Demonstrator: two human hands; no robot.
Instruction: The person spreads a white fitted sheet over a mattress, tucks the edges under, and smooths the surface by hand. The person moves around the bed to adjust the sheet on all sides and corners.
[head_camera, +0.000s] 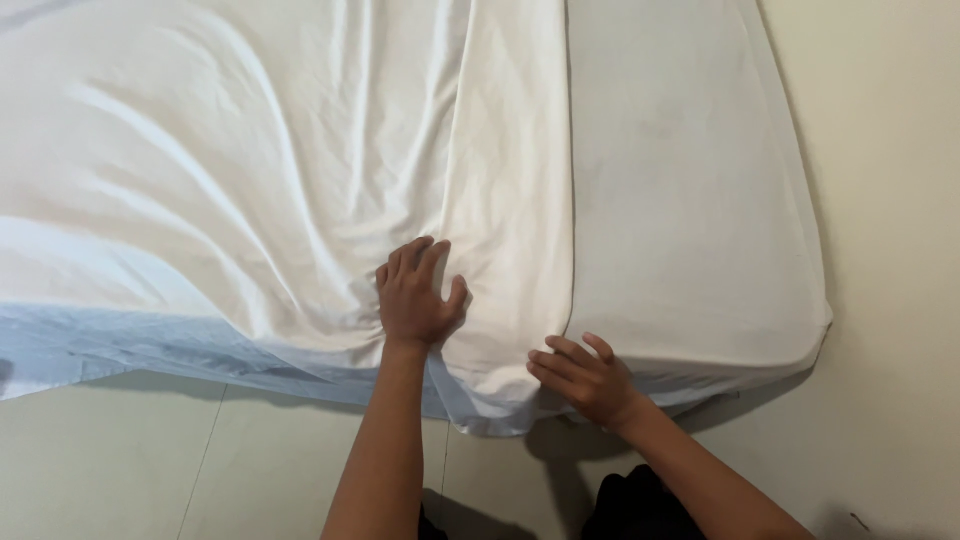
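The left hand (415, 295) lies palm down on the loose white sheet (250, 170), fingers spread and slightly curled, pressing the cloth flat against the mattress (690, 200) rather than grasping it; folds radiate up and to the left from under the palm, which suggests the pressure is anchoring the cloth at that spot. The right hand (585, 378) sits at the near edge of the mattress, fingers bent and laid over the hanging hem of the sheet just where its long straight edge runs up the bed; whether the fingertips pinch the cloth or only rest on it cannot be told. The sheet covers the left and middle of the bed, rumpled in broad ridges, and its near edge droops over the mattress side toward the floor (150, 460), ending in a small bunched corner between the two forearms. To the right of the sheet's straight edge, the mattress shows a smooth fitted cover out to its rounded near-right corner. Pale tiled floor lies along the near side and the right side of the bed, with open room on both for moving.
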